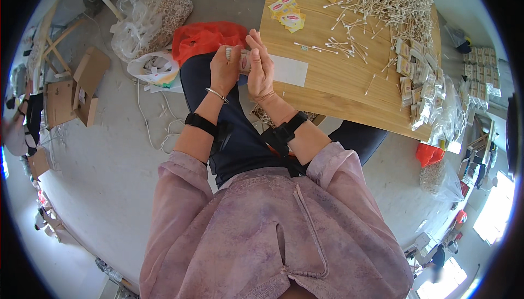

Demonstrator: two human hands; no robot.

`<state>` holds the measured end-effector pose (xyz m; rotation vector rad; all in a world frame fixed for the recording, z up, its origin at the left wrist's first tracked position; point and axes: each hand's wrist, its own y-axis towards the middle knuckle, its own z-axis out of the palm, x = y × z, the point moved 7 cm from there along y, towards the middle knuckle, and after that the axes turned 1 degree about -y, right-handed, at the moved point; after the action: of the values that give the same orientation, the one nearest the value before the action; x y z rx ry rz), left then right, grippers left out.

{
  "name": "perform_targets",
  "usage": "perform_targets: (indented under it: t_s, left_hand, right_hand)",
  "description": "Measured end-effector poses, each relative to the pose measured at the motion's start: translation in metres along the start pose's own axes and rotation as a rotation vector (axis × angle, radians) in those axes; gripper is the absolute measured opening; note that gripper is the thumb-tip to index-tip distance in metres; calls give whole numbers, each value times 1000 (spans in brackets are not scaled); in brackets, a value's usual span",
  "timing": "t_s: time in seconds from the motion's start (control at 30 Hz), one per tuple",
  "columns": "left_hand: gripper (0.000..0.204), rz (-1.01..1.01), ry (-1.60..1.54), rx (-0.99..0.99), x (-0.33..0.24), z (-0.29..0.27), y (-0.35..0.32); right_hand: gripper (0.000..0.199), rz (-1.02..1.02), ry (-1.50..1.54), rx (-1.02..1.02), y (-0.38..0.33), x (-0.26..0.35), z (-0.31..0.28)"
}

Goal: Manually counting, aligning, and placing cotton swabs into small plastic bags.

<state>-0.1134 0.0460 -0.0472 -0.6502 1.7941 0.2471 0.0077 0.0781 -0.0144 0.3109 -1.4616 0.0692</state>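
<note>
My left hand is closed around a small clear packet of cotton swabs with a printed label. White swab tips stick up beside its thumb. My right hand is held flat, fingers stretched out, its palm against or very near the packet's other side. Both hands are together just off the left edge of the wooden table, over my lap. A white rectangular sheet lies at the table's edge, by my right hand.
A large heap of loose cotton swabs covers the far right, with scattered ones nearer. Filled packets pile up at the right edge. Yellow-and-white cards lie far left. Red plastic bag, clear sack and cardboard box stand left.
</note>
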Motion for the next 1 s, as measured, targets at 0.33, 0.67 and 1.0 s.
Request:
perform_targets:
  t_s: [0.33, 0.67, 1.0]
  left_hand:
    - [32, 177, 228, -92, -25, -23, 3]
    - [25, 219, -207, -55, -76, -27, -4]
    - [25, 105, -457, 213, -97, 60, -33]
  right_hand:
    - [44, -67, 55, 6, 4, 10, 15]
    - [46, -365, 12, 113, 19, 77, 13]
    - [44, -376, 4, -1, 6, 109, -76]
